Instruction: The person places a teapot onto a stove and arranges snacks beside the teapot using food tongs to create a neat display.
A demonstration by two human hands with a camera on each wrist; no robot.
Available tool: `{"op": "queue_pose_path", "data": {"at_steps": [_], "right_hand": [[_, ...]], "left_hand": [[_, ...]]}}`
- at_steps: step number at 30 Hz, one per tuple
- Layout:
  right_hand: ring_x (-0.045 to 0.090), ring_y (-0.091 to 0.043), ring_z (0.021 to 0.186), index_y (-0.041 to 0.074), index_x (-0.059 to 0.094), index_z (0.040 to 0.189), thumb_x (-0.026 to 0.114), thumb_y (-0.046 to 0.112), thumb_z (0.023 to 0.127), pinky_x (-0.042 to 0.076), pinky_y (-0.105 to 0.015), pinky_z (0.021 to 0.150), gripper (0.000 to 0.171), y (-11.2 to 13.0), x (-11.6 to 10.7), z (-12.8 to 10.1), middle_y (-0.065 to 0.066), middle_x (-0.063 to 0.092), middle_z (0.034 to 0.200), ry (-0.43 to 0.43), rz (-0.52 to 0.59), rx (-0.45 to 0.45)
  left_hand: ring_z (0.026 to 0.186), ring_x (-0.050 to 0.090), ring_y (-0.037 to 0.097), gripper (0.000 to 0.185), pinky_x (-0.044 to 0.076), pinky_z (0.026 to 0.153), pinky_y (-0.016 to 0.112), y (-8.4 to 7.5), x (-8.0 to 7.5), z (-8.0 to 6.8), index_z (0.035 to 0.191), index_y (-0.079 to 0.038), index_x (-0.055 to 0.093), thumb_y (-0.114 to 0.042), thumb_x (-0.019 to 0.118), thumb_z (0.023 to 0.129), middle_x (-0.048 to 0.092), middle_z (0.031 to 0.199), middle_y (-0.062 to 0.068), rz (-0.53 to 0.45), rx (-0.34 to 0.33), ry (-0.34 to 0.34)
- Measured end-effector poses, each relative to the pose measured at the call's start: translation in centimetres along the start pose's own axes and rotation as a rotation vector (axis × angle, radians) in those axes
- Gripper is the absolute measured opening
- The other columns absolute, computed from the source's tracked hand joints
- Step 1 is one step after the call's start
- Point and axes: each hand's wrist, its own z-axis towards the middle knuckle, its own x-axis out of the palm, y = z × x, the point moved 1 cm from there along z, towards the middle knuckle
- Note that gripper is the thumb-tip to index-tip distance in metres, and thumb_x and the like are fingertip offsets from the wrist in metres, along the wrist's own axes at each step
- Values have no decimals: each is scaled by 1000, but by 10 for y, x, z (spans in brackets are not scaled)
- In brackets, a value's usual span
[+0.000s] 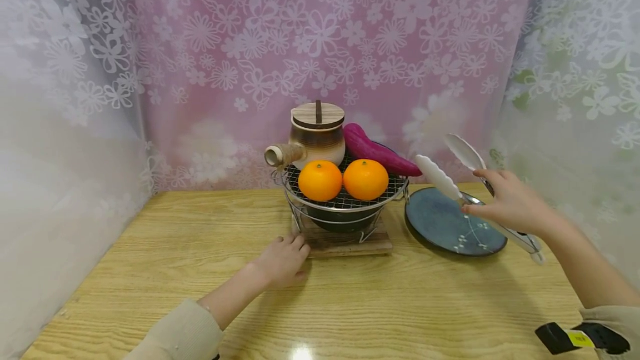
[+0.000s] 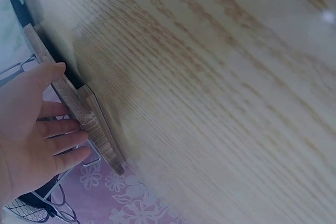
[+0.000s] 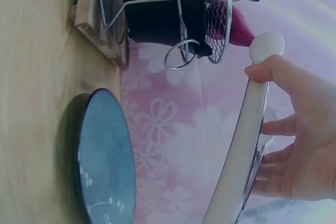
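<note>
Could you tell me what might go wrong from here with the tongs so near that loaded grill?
The two oranges lie loose on the mesh; a nudge from the tongs in the right hand might roll them off. The teapot crowds the back edge and could tip. The left hand only touches the wooden base.

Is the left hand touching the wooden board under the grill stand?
Touching. In the left wrist view, the left hand has its thumb and fingers resting against the wooden board edge.
</note>
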Motion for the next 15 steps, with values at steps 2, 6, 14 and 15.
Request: {"op": "queue_pose_path", "data": {"at_steps": [2,6,14,15], "right_hand": [[34,-54,109,-13,27,137,68,47,80,35,-67,76,92,-4,3,-4,-41,31,126,-6,-5,-9],[34,-53,109,-14,29,136,70,44,79,35,-66,77,91,-10,9,-11,-39,33,125,-29,1,-25],[36,-52,107,-11,27,138,69,47,79,38,-64,72,93,-25,19,-26,-39,30,125,-3,-8,-5],[36,-52,107,-11,27,138,69,47,78,38,-64,72,93,-26,21,-28,-39,29,126,2,-7,-2]], "left_hand": [[110,51,29,48,46,83,39,0,0,0,111,-7,57,-47,60,84,53,118,13,0,0,3],[110,50,29,48,46,83,39,0,0,0,111,-7,56,-47,60,85,52,119,13,-2,-3,10],[109,51,29,47,46,83,39,-1,-1,0,111,-7,57,-46,60,85,53,118,13,-2,-4,5],[109,51,29,47,46,83,39,-1,-1,0,111,-7,57,-46,60,85,53,118,13,-3,-4,2]]}}
